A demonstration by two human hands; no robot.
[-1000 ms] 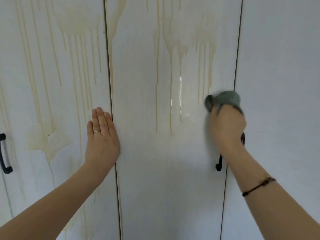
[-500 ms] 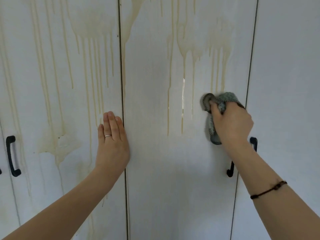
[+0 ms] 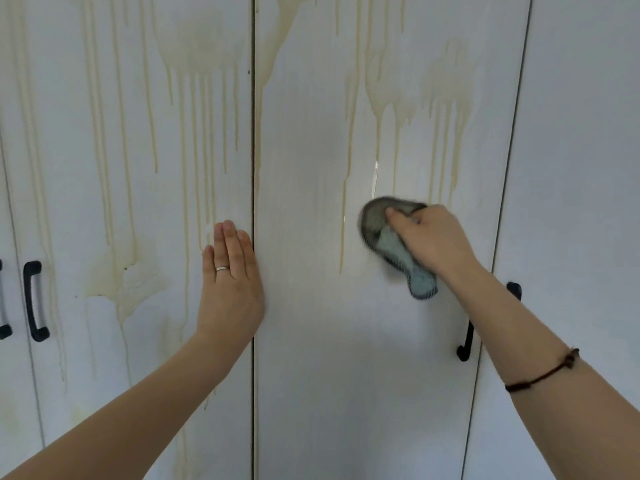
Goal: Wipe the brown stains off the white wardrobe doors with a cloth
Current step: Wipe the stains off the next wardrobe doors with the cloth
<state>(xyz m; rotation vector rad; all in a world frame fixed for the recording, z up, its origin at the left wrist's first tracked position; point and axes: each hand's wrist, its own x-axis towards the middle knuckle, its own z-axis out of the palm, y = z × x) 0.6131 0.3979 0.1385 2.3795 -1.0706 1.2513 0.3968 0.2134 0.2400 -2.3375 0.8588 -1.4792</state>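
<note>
Cloth (image 3: 375,223) is bunched under right hand (image 3: 433,240) and pressed on middle door (image 3: 329,341), just below drip stains (image 3: 381,105). A loose tail hangs beneath. Right fingers (image 3: 398,216) curl over the wad, gripping it against the panel. Left hand (image 3: 230,282) lies flat on left door (image 3: 104,202) beside the gap, fingers straight and together. Judgement: cloth is soft, light and limp; best held wadded in the palm so the tail does not drag. Doors shut; contents hidden.

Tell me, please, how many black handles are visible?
3: a handle cut off at the left edge, a second handle beside it, a third handle partly behind the right forearm.
</note>
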